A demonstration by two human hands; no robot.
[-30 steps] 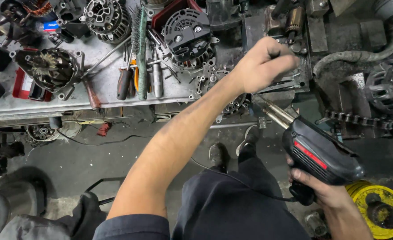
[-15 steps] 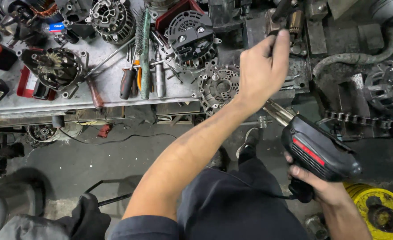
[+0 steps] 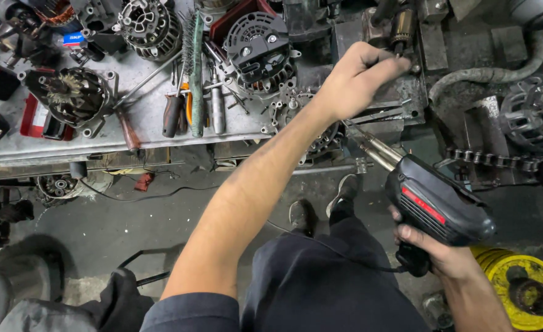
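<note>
Left hand (image 3: 356, 80), upper centre of frame: fingers (image 3: 389, 63) pinched closed on a thin wire, barely visible, over the cluttered surface (image 3: 142, 126). Right hand (image 3: 438, 255), lower right: fingers wrapped around black soldering gun (image 3: 434, 206), tips toward the surface.

An auto-electric repair workshop: a greasy metal workbench (image 3: 69, 144) at ten o'clock strewn with alternators (image 3: 259, 49), screwdrivers (image 3: 173, 114), a wire brush (image 3: 193, 74).
</note>
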